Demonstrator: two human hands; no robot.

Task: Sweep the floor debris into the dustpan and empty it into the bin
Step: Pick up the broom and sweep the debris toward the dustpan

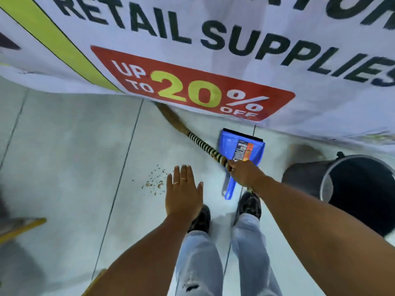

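Observation:
A patch of small brown crumbs lies on the pale tiled floor just left of my left hand, which hovers flat with fingers apart and holds nothing. My right hand is closed around the end of a broom with a black-and-white striped handle; its straw head points up-left and slips under the banner's edge. A blue dustpan lies on the floor right of the broom, a printed wrapper inside it, its handle pointing toward my shoes. A black bin stands at the right.
A large white banner with a red "up to 20% off" panel hangs across the far side, close to the dustpan. A yellow-edged object juts in at the left edge. My two feet stand on the tiles below the dustpan.

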